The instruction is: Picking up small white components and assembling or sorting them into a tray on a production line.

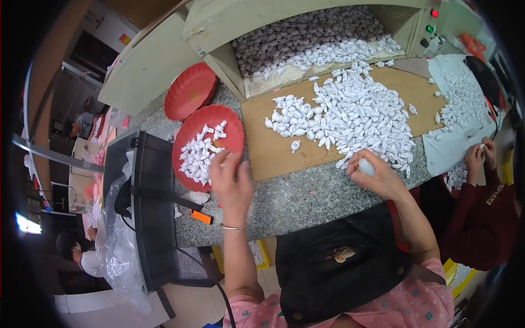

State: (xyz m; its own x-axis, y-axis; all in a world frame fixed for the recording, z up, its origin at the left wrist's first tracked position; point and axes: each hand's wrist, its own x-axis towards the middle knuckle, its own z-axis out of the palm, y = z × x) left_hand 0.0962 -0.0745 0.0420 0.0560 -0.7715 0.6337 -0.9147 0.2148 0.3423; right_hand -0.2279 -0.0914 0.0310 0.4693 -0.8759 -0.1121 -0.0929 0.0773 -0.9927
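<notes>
Speckled stone bench point(295, 202) | pale rounded piece point(366, 167) gripped in curled right hand point(385, 179), beside small white parts point(372, 117) heaped on cardboard point(267, 159) | left hand point(232, 177), blurred, at edge of scalloped red bowl point(233, 123), hold impossible to tell | brushing the rim could spill the bowl's contents
</notes>
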